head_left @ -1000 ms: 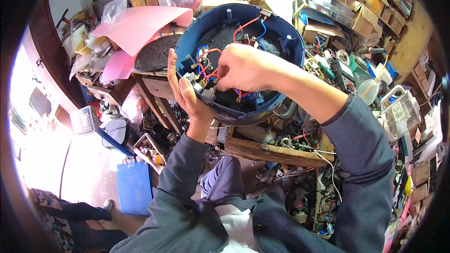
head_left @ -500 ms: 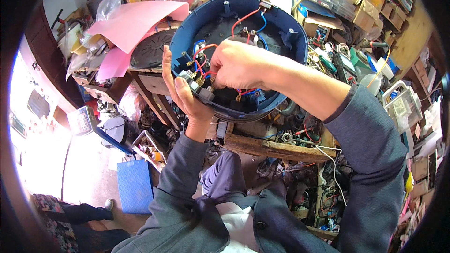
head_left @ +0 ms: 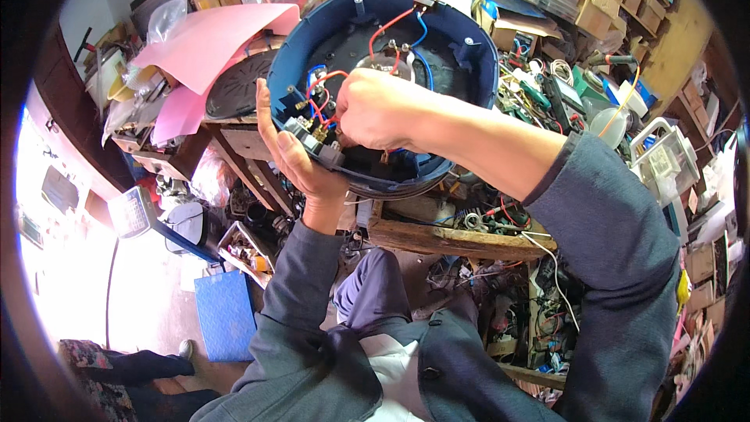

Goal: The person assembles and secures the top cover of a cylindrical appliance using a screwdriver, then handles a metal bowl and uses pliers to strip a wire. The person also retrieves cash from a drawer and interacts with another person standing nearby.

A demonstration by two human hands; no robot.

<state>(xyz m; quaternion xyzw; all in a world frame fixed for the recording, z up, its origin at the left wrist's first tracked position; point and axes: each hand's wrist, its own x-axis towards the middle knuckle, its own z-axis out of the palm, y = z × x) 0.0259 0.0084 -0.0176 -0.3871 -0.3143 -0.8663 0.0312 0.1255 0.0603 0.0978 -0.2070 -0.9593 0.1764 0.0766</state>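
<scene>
While the left hand (head_left: 305,176) steadies a blue round housing (head_left: 484,70) in the upper middle of the frame, its grip is apart: the fingers stand straight up along the outside of the wall, and the thumb lies by a grey block (head_left: 312,143) at the housing's lower left rim. The right hand (head_left: 383,109) reaches in over the opening from the right, its fingers curled close together beside the block; the fingertips are partly hidden, so I cannot tell whether that grip is clamped on a wire. Inside the housing, a red wire (head_left: 389,24) and a blue wire (head_left: 429,70) run down from the top rim, and more red leads gather near the block. Below the housing, at the centre of the frame, runs the front edge of a wooden table (head_left: 461,242), with a white cable (head_left: 556,275) hanging at its right end. A pink sheet (head_left: 203,39) and a black oval panel (head_left: 238,87) lie at the upper left, and a blue platform (head_left: 225,316) sits on the floor at the lower left.
</scene>
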